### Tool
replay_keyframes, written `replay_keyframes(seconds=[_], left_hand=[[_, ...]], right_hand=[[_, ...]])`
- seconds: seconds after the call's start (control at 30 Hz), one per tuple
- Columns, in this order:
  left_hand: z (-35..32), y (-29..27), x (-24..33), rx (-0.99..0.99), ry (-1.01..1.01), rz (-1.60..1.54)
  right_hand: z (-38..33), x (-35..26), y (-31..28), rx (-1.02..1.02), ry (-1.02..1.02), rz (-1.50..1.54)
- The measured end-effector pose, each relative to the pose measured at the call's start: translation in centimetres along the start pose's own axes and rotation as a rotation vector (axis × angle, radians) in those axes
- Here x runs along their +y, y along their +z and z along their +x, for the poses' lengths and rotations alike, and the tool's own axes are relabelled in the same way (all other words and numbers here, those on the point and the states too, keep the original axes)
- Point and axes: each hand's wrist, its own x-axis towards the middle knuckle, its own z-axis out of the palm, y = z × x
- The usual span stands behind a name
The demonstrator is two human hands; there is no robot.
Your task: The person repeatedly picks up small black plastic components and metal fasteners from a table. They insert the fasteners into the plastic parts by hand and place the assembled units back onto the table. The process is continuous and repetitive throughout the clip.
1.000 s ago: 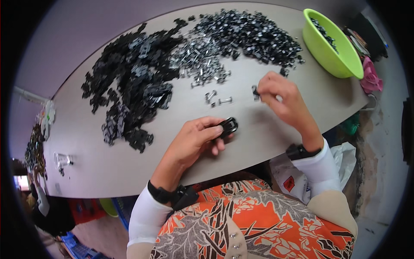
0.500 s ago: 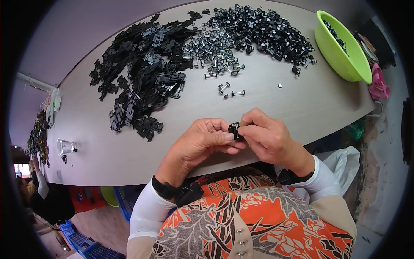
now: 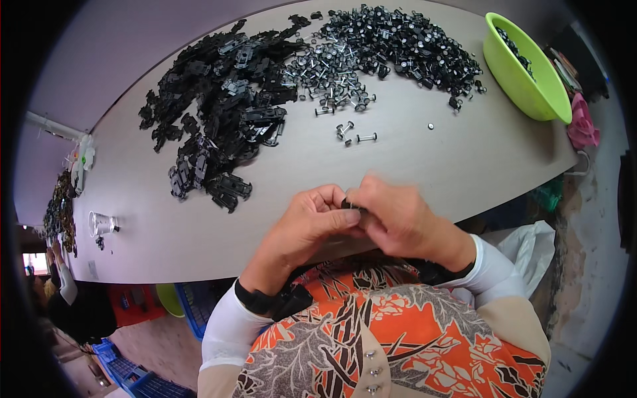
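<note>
I had both hands drawn in close to my body over the near edge of the grey table [image 3: 424, 179], pressed together around one small black part [image 3: 350, 204]. My left hand [image 3: 310, 224] was curled with its fingers bent over the piece, and my right hand [image 3: 397, 215] closed on it from the other side, fingertips meeting the left ones; only a sliver of the black part showed between them, so I could not tell its exact shape. Both hands were clenched on that piece, neither one loose. Farther out on the table lay a broad heap of black plastic frames [image 3: 222, 119] to my left, running into a heap of small black wheels on metal axles [image 3: 391, 50] toward the middle and right. A few loose axle pieces [image 3: 355, 132] sat apart from the heaps, between them and my hands, and one tiny stray bit [image 3: 430, 125] lay alone to the right of those. A lime-green bowl [image 3: 524, 73] stood at the far right corner with dark parts inside it. A clear plastic cup [image 3: 101, 223] lay well off to my left near the table's end.
</note>
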Motion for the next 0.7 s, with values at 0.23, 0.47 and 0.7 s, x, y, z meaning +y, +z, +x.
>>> replay_keyframes(seconds=[0.23, 0.47, 0.7], left_hand=[[-2.9, -0.7, 0.2, 0.209, 0.083, 0.169], [-12.8, -3.2, 1.0, 0.479, 0.197, 0.35], [-19.5, -6.2, -0.6, 1.009, -0.039, 1.105]], right_hand=[[0.6, -0.4, -0.2, -0.198, 0.02, 0.328], [3.0, 6.6, -2.5, 0.01, 0.267, -0.405], [4.3, 7.6, -1.0, -0.068, 0.257, -0.466]])
